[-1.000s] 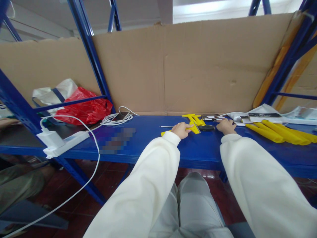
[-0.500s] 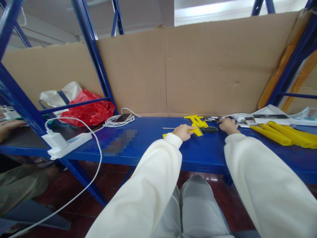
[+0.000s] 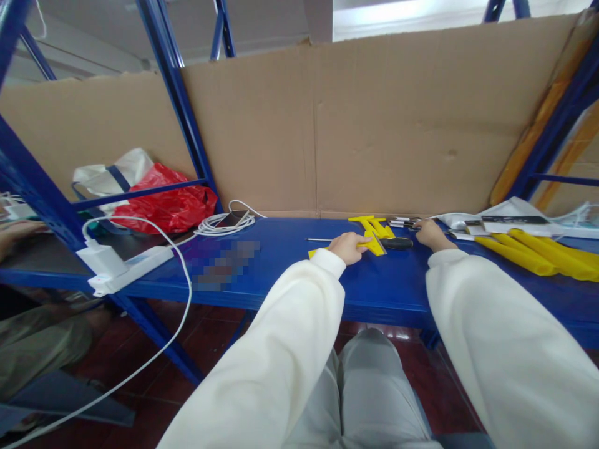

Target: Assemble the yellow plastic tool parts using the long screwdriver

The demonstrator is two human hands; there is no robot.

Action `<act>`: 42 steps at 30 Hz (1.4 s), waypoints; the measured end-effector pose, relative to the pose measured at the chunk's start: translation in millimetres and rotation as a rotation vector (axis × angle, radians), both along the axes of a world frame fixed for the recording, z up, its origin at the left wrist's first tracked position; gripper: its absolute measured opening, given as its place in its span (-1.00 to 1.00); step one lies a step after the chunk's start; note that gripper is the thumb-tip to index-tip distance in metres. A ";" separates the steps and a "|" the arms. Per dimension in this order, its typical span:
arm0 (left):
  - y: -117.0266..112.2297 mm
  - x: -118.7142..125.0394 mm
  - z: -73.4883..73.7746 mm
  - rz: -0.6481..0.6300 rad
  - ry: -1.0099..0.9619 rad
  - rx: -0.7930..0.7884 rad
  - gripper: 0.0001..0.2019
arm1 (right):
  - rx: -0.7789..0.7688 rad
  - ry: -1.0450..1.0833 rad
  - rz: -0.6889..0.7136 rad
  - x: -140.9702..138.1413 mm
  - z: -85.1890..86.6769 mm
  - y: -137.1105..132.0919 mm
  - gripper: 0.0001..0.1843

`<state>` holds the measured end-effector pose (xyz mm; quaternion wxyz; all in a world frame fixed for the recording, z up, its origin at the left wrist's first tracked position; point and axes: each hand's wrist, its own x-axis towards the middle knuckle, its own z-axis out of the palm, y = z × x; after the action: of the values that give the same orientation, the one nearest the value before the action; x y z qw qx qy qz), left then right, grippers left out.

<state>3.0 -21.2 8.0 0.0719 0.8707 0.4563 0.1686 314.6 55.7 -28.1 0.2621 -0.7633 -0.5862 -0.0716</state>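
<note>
My left hand (image 3: 347,248) is closed around the handle of a yellow scraper (image 3: 375,246), whose wide head points right. Under that hand lies a screwdriver (image 3: 400,244); its black handle shows on the right and its thin shaft on the left. Just behind, more yellow scrapers (image 3: 374,226) rest on the blue table. My right hand (image 3: 431,236) is at the small metal pieces (image 3: 403,222), fingers bent and pressed together. What its fingertips hold, if anything, is too small to make out.
Several yellow handles (image 3: 538,251) and white packets (image 3: 515,223) lie at the right. A coiled white cable (image 3: 219,226), red plastic bag (image 3: 168,199) and power strip (image 3: 135,268) are at the left. Cardboard (image 3: 374,125) stands behind the table (image 3: 290,274). Another person's hand (image 3: 19,236) shows far left.
My left hand still grips the scraper in nearly the same place. My right hand has barely shifted at the metal pieces. The camera view has moved slightly.
</note>
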 end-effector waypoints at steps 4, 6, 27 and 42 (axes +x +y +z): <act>0.7 0.0 -0.4 0.000 0.000 0.000 -0.57 | -0.146 -0.026 -0.036 -6.0 2.8 -8.6 -0.52; 0.3 0.0 0.0 0.004 0.000 0.000 -0.57 | -0.160 -0.051 -0.043 -9.2 4.1 -13.5 -0.51; -4.8 0.0 2.1 -0.004 0.012 -0.003 -0.57 | -0.229 -0.040 -0.116 -29.3 14.7 -22.1 -0.83; -5.1 3.3 0.5 -0.023 0.020 0.052 -0.64 | 0.113 0.339 0.619 -91.6 20.5 -25.7 -0.85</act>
<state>6.2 -26.3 8.5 0.0467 0.8791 0.4425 0.1710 223.0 30.0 -7.6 0.4067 -0.5351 -0.7328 0.1067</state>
